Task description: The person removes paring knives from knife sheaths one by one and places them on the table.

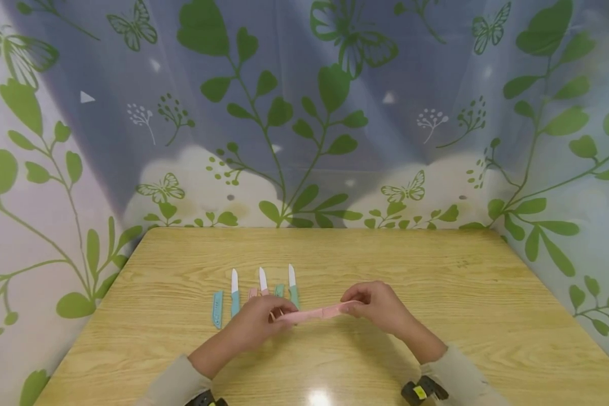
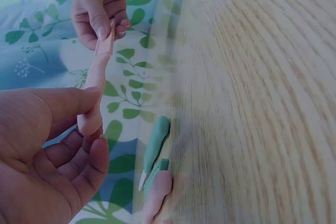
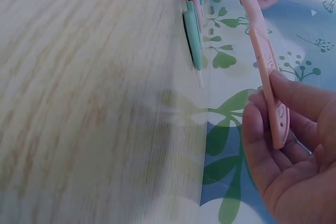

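Both hands hold a pink knife [image 1: 304, 316] in its pink sheath [image 1: 334, 310], level above the table. My left hand [image 1: 256, 322] pinches the handle between thumb and fingers. At the other end my right hand [image 1: 383, 309] grips the sheath [image 3: 270, 72], thumb on its embossed side. The sheath's mouth meets the handle, so the blade is hidden. Behind the left hand lie a blue knife [image 1: 235, 290], another pink knife [image 1: 263, 279] and a green knife [image 1: 293, 285], white blades pointing away from me.
Beside the bare knives lie a blue sheath [image 1: 217, 309], a pink sheath [image 1: 253, 292] and a green sheath [image 1: 279, 290], partly hidden by the left hand. The wooden table [image 1: 477, 316] reaches back to a leaf-patterned curtain [image 1: 304, 141].
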### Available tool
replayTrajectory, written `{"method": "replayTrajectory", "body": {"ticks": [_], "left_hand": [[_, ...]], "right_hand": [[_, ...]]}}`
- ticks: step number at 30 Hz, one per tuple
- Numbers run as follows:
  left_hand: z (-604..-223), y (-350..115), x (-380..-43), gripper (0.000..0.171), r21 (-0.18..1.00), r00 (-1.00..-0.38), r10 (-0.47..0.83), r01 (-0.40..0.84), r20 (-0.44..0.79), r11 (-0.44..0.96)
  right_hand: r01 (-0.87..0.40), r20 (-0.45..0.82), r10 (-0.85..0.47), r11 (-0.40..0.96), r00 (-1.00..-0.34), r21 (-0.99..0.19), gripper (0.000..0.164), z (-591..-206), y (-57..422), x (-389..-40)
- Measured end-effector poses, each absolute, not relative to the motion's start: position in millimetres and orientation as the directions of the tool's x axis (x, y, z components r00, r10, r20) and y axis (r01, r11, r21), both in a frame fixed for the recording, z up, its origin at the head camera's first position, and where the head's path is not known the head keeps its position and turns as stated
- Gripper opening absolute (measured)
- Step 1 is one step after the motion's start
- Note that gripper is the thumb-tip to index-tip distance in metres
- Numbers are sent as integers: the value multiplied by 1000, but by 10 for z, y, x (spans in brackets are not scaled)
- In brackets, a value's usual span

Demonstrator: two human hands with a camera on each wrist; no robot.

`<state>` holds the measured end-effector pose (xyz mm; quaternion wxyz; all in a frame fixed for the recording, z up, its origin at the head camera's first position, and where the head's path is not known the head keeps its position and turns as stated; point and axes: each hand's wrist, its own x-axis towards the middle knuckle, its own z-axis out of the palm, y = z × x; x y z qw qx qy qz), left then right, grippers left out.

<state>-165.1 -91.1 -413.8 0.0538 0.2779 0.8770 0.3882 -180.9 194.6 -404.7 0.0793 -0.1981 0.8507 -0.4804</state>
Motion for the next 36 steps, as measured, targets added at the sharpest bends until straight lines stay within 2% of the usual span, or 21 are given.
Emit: {"method": "replayTrajectory", "body": {"ticks": [8,15,21,27,36], "left_hand": [[-4171,-946,-1667,12,767,-852,509,404,118,499],[-4235,-897,-1639,10,760,-848,517,411,116,504],[-4330,-794,-1570,14,864,-849,528,257,-12,433],[-4405,-684,-1512,13,936,-842,530,102,-99,337],[-4408,-617,-1498,17,961,-854,494,-27,-166,276]], "right_hand": [[-262,51,-418,465,-907,-846,16,-4080,1937,-1799],[-185,34,-349,407,-936,-894,27,-4046,1883,-1821],[-67,5,-236,255,-972,-965,32,-4039,1727,-1861],[-10,-12,-180,121,-984,-993,36,-4074,1527,-1896],[15,-31,-137,119,-990,-993,28,-4066,1377,-1951]]}}
